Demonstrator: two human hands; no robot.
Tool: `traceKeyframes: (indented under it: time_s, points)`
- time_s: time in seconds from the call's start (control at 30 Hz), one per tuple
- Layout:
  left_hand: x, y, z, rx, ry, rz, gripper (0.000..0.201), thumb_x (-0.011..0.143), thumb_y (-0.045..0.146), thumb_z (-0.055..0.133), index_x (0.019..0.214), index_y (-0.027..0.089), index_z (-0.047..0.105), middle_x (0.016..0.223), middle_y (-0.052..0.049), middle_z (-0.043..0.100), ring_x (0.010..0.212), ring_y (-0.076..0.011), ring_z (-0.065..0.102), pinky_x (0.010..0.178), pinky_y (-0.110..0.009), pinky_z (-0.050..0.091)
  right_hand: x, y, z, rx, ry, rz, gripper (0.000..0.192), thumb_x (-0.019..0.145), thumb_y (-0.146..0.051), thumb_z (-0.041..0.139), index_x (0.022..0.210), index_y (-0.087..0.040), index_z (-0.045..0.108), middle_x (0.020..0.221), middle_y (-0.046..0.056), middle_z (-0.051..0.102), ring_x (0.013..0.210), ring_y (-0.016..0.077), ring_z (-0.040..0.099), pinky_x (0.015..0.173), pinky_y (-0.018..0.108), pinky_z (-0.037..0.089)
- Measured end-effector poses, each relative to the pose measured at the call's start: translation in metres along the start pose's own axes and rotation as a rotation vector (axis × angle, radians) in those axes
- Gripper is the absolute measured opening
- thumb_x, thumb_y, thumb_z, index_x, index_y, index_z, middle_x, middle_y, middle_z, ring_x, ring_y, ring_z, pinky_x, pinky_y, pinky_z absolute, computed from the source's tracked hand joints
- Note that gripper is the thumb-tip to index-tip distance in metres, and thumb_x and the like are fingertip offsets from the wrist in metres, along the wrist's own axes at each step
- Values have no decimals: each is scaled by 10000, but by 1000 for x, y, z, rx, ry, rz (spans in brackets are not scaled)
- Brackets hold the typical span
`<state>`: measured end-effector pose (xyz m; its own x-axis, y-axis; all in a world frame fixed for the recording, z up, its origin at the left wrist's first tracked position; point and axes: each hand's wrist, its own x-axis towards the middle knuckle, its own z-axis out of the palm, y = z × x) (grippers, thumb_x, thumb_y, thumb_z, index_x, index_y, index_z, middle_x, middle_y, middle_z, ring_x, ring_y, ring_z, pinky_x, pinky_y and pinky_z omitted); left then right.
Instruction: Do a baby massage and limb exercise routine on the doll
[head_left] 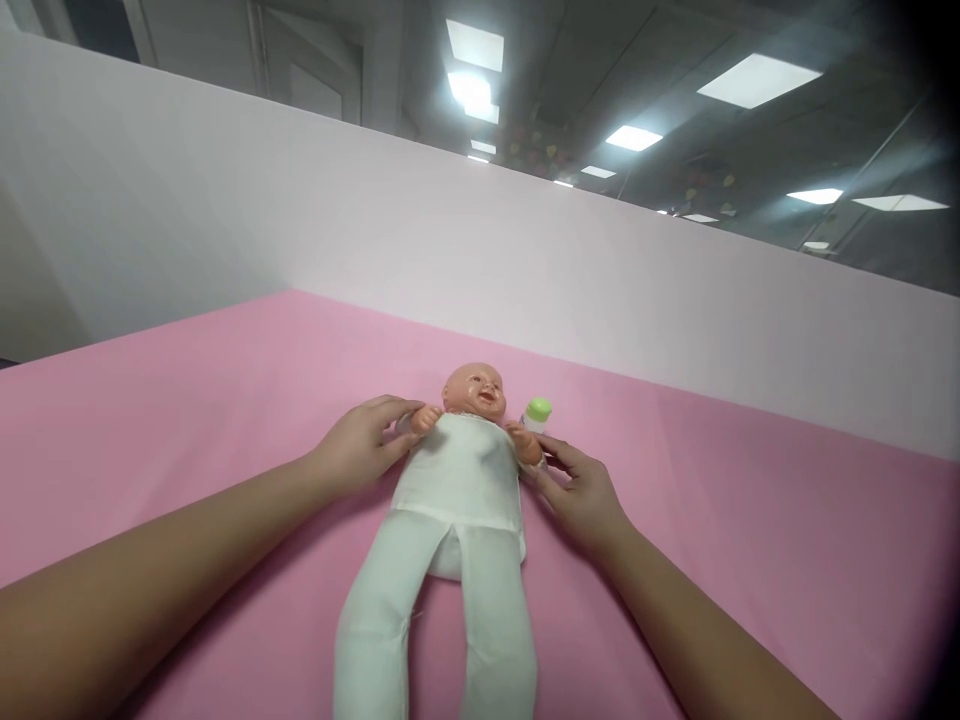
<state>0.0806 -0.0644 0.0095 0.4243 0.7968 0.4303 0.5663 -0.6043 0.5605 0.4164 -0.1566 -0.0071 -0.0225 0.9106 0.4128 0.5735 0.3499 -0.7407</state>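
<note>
Head camera view: clock directions are taken from the torso of the doll (461,470), with 12 o'clock set toward the white panel (465,225). At 10 o'clock, one arm of the doll is held near the wrist by the left hand (364,447); the thumb and fingers are closed lightly about it. At the centre, the doll is laid face up on the pink surface (225,400), its head toward 12 o'clock and its white cloth legs (435,630) toward 6 o'clock. Between 1 and 2 o'clock, a bottle with a green cap (538,409) is positioned just beyond the doll's arm, by which its lower part is partly hidden. At 3 o'clock, the other arm is held near the wrist by the right hand (589,495), with the thumb and fingers closed in the same manner; how firmly cannot be told.

The step in hand is judged to be the positioning of both doll arms. For any further adjustment, an even hold on both sides is called for, and contact with the bottle should be avoided.
</note>
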Motion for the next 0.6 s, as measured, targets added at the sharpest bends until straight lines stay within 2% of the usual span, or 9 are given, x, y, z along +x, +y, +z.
traceKeyframes:
  time_s: [0.13,0.23,0.33,0.43,0.6]
  points:
    - [4,-15,-7,-179,80,-244,453,915,543,621,1260,266,718,1185,-62,766,1012,-276,702,863,-353,538,7,27,-7,146,158,143,447,902,-440,737,1302,-243,719,1239,82,764,1111,308,723,954,449,603]
    - [7,-29,-14,-189,155,-375,363,872,545,638,999,220,741,920,-62,758,830,-264,685,715,-340,500,13,49,-17,218,221,243,460,868,-504,754,1218,-207,744,1136,93,786,1022,305,733,916,443,591]
    - [10,-40,-18,-242,201,-533,324,806,527,685,800,204,703,727,-49,681,657,-227,623,576,-311,420,16,62,-26,334,216,399,444,803,-543,799,1062,-182,774,995,89,793,875,266,722,804,381,581]
    - [12,-49,-20,-317,212,-638,286,756,489,722,768,203,704,760,-55,699,680,-219,640,556,-295,406,16,67,-32,407,178,483,426,753,-557,843,887,-160,767,796,68,745,703,192,649,670,304,530]
    - [13,-57,-19,-424,220,-710,272,677,451,782,778,207,717,863,-70,747,738,-224,678,536,-282,398,14,76,-37,434,108,554,430,775,-554,848,876,-146,762,720,66,703,607,144,578,554,253,459]
